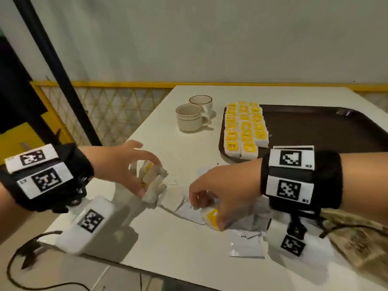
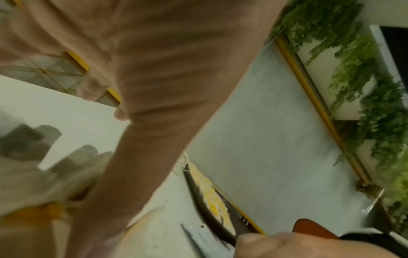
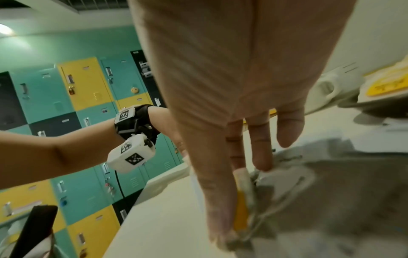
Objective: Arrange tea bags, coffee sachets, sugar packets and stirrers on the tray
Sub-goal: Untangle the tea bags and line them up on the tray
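From the head camera, the left hand (image 1: 123, 164) reaches in over the white worktop (image 1: 168, 238), thumb and fingers arched and pinching a crumpled bunch of tea bags (image 1: 154, 177) with a yellow tag showing between the fingers; the right hand (image 1: 222, 192) comes from the opposite side, palm down, fingertips curled round a second tea bag (image 1: 211, 217) with a yellow tag, lifted from a loose heap of pale sachets (image 1: 245, 243) at the near edge. Both wrists wear black straps with square black-and-white markers. Farther back, a dark brown tray (image 1: 315, 127) with rounded corners lies flat on the worktop, its left end filled by three neat columns of yellow-tagged tea bags (image 1: 244, 129) — the rest of it is bare; two cream cups (image 1: 192, 116) with brown rim lines stand just left of the tray, handles touching. The left wrist camera, heavily blurred, looks along the left hand (image 2: 154, 104) with fingers stretched toward the worktop (image 2: 44, 104); it catches the tray's (image 2: 205, 206) thin edge side-on and hanging green foliage (image 2: 364, 87) against the wall, which the head view lacks, though the grip itself is too smeared to read here. The right wrist camera shows the right hand (image 3: 232, 104) pointing downward, thumb and forefinger nipping the soft papery tea bag (image 3: 243, 206) with its yellow tag against grey crumpled paper — and, behind the left forearm, a wall of teal, yellow and black lockers (image 3: 77, 96) seen nowhere else.
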Tool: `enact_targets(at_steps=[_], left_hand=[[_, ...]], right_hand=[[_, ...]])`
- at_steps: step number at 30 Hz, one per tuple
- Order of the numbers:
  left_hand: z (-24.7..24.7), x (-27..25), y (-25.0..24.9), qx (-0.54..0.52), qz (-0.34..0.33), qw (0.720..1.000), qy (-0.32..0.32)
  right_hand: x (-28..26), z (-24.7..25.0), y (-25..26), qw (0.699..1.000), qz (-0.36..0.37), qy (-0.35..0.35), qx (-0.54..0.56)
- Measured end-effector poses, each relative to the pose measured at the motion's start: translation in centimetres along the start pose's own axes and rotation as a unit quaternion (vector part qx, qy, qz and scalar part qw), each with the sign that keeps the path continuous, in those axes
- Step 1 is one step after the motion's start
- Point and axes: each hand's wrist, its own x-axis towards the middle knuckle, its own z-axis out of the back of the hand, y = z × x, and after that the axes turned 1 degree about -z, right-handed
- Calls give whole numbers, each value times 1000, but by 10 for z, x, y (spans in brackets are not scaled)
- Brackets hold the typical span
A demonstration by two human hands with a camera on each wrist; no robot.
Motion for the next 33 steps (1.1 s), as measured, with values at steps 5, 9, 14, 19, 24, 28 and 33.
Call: enact_targets(at_steps=[5, 9, 14, 19, 24, 28, 33], left_hand=[[-12, 15, 12, -41, -25, 998, -30], [-10, 23, 13, -44, -28, 995, -81], [-10, 25, 12, -127, -21, 987, -95], [-5, 20, 14, -194, -63, 971, -125], [4, 13, 23, -222, -46, 966, -123], [8, 3, 33, -137, 23, 989, -43], [-6, 0, 29, -64, 33, 997, 18]], right_hand=[[9, 7, 1, 1000, 9, 9, -1], [15, 30, 4, 998, 9, -32, 54], [23, 37, 14, 999, 4, -23, 25], [27, 13, 12, 996, -28, 32, -75], [27, 26, 4, 997, -14, -20, -67], [34, 44, 11, 995, 17, -91, 32], [59, 25, 30, 995, 27, -93, 14]])
